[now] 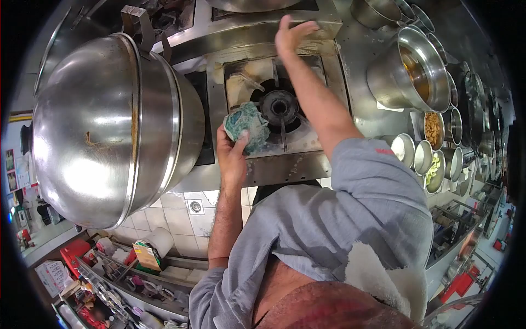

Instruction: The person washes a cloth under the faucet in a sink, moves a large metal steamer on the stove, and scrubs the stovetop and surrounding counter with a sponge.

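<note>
My left hand (232,152) is closed on a crumpled green cloth (249,129), thumb pressed on top of it. The cloth hangs over the front left of the gas stove (249,164), beside the round black burner (280,107). My right hand (293,37) reaches past the burner toward the raised metal ledge (252,34) behind it. Its fingers are spread and nothing shows in them. Whether the fingertips touch the ledge, I cannot tell. Stains mark the stove top around the burner.
A big domed steel vessel (87,131) stands close on the left. To the right, a steel pot (392,71) holds brown liquid, with several small food containers (433,131) nearby. Below lie a tiled floor (175,216) with a drain (195,206) and a cluttered shelf (137,285).
</note>
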Demonstrator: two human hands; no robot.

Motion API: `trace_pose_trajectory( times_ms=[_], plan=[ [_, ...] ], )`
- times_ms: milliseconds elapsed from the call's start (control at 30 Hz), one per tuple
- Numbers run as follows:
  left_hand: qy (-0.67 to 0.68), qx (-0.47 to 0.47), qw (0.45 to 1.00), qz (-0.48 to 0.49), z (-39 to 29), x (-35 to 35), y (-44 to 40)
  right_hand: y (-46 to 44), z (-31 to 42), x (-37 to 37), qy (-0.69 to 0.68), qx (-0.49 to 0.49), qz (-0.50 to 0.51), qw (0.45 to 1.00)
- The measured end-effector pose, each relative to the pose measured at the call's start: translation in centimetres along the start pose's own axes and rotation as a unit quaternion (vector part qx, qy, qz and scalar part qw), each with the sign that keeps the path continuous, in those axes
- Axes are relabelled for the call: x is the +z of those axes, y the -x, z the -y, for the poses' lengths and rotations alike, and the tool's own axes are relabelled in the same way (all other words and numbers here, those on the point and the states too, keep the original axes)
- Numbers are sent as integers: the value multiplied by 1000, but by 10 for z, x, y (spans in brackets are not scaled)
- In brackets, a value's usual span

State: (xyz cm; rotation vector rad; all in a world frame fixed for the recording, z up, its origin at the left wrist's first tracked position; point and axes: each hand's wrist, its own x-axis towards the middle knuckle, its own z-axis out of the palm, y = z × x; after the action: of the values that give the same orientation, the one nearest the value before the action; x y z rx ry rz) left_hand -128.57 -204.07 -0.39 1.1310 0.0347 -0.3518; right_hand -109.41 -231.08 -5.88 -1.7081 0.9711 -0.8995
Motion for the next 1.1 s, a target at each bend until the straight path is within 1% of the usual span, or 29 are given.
trace_pose_trajectory(
  times_ms=[33, 100, 133, 167, 200, 233, 300, 333, 367, 400, 433, 467, 533, 600, 633, 667, 700, 733, 767, 800, 867, 900, 933, 967, 1000, 1033, 1100],
  plan=[
    [-3, 7, 1000, 9, -3, 1, 3, -13, -5, -7, 26, -8, -61, 998],
    [-5, 23, 1000, 16, -7, -1, 3, -48, -25, -42, 111, -76, -95, 986],
    [2, 23, 1000, 7, -7, -3, 5, -56, -28, -60, 206, -137, -69, 966],
    [10, 20, 1000, -4, -6, -7, 9, -59, -33, -78, 299, -196, -40, 933],
    [13, 23, 1000, -9, -4, -10, 10, -68, -48, -82, 349, -282, -83, 890],
    [14, 25, 999, -15, -3, -12, 10, -61, -39, -80, 347, -284, -82, 890],
    [16, 27, 999, -16, -3, -12, 7, -28, -12, -72, 374, -359, 15, 855],
    [12, 30, 999, -6, -4, -8, 5, -4, -2, -49, 308, -395, 54, 864],
    [8, 29, 1000, 4, -3, -4, 5, 16, 9, -20, 280, -415, 109, 859],
    [9, 26, 1000, 5, -2, 1, 5, 33, 15, 17, 331, -459, 126, 815],
    [8, 18, 1000, 8, -2, 7, 3, 58, 27, 40, 318, -524, 81, 786],
    [5, 13, 1000, 10, -3, 10, 2, 60, 28, 49, 316, -523, 80, 787],
    [-5, 17, 1000, 15, -1, 11, 2, 59, 30, 63, 316, -541, 143, 766],
    [-24, 7, 1000, 17, 2, 9, 5, 16, 8, 21, 379, -528, 144, 746],
    [-21, 9, 1000, 16, 3, 6, 7, -2, 5, -18, 363, -475, 113, 794],
    [-29, 4, 1000, 10, 5, 2, 9, -25, -11, -51, 352, -481, 59, 801],
    [-37, -1, 999, 2, 7, -3, 10, -45, -9, -86, 430, -419, 94, 794],
    [-39, -6, 999, -3, 10, -7, 12, -58, -22, -101, 437, -447, 31, 780],
    [-37, -3, 999, -5, 10, -9, 11, -64, -22, -106, 441, -474, -36, 761],
    [-35, -4, 999, -2, 10, -10, 11, -61, -23, -97, 440, -476, -36, 761],
    [-35, 2, 999, -2, 8, -10, 12, -27, 0, -57, 482, -371, 12, 794],
    [-32, 2, 999, -6, 7, -9, 12, -4, 7, -28, 396, -456, 14, 797],
    [-30, -3, 999, -13, 7, -9, 14, 13, 5, 14, 238, -483, 55, 841],
    [-32, -3, 999, -17, 8, -10, 15, 33, 15, 56, 316, -513, 89, 793],
    [-40, -3, 999, -19, 9, -11, 15, 62, 35, 81, 344, -548, 41, 761],
    [-48, -3, 999, -19, 10, -11, 16, 80, 50, 101, 305, -553, 92, 770],
    [-33, -5, 999, -34, 12, -9, 17, 92, 54, 121, 281, -566, 99, 768]
  ],
)
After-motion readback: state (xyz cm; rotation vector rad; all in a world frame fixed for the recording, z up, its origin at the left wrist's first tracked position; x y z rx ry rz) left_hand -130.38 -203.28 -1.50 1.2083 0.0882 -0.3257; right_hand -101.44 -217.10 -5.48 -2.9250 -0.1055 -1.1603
